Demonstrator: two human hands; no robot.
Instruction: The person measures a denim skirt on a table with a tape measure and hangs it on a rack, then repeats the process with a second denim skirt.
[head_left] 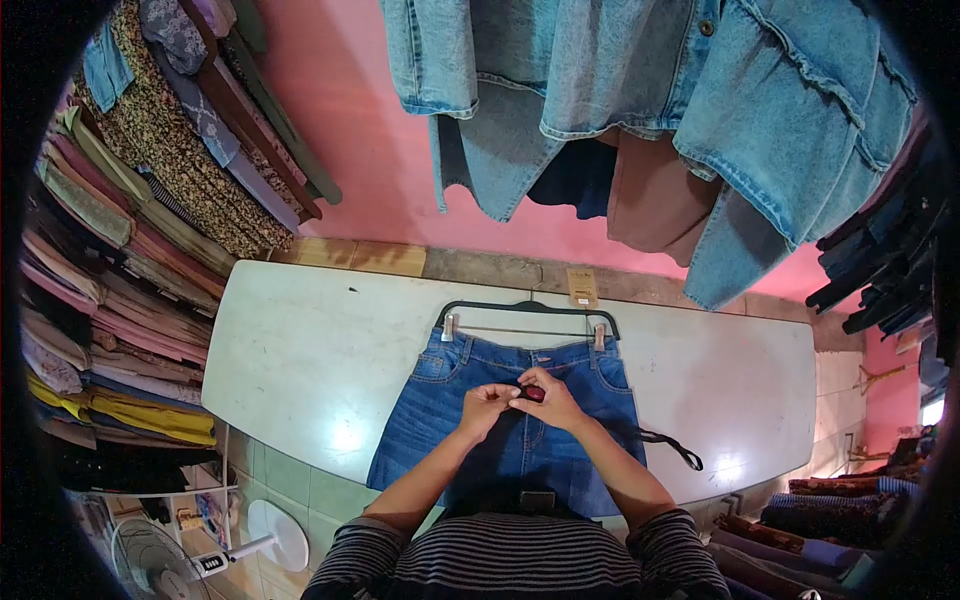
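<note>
A blue denim skirt or pair of shorts (pixel 440 410) lies on the white table (pixel 300 350). Its waistband hangs from the two metal clips of a black hanger (pixel 530 306). Above the front of the garment, my left hand (pixel 487 408) and my right hand (pixel 553 402) meet with fingers closed around a small dark red and black object (pixel 535 393). What kind of object this is I cannot make out, since the fingers cover part of it. Both thumbs and forefingers pinch it close to the waistband.
A brown paper tag (pixel 582 287) lies beside the hanger's hook. To the right of the garment is a black strap loop (pixel 680 452). Denim clothes (pixel 620 80) hang over the far side, and folded clothes (pixel 130 330) fill the left. A fan (pixel 160 560) stands at lower left.
</note>
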